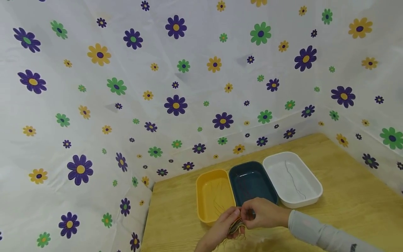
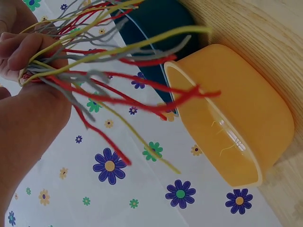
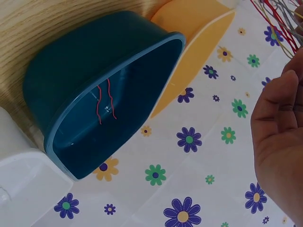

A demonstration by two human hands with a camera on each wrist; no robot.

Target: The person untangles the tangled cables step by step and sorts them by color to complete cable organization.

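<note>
My left hand (image 1: 224, 224) grips a bundle of thin strings (image 1: 235, 226), low in front of the yellow tray. In the left wrist view, loose red, grey and yellow ends of the strings (image 2: 42, 73) fan out past the fingers. My right hand (image 1: 263, 212) is at the top of the bundle, thumb and forefinger brought together in a pinch on a string; its fingertips are partly hidden. Curled fingers of that hand (image 3: 279, 113) show at the right edge of the right wrist view.
Three trays stand side by side on the wooden table (image 1: 176, 206): a yellow tray (image 1: 200, 196) with several yellow strings, a dark teal tray (image 3: 71, 71) with two red strings (image 3: 110, 97), and a white tray (image 1: 316, 190) with one grey string (image 1: 293, 180). Flowered cloth (image 1: 201, 77) hangs behind.
</note>
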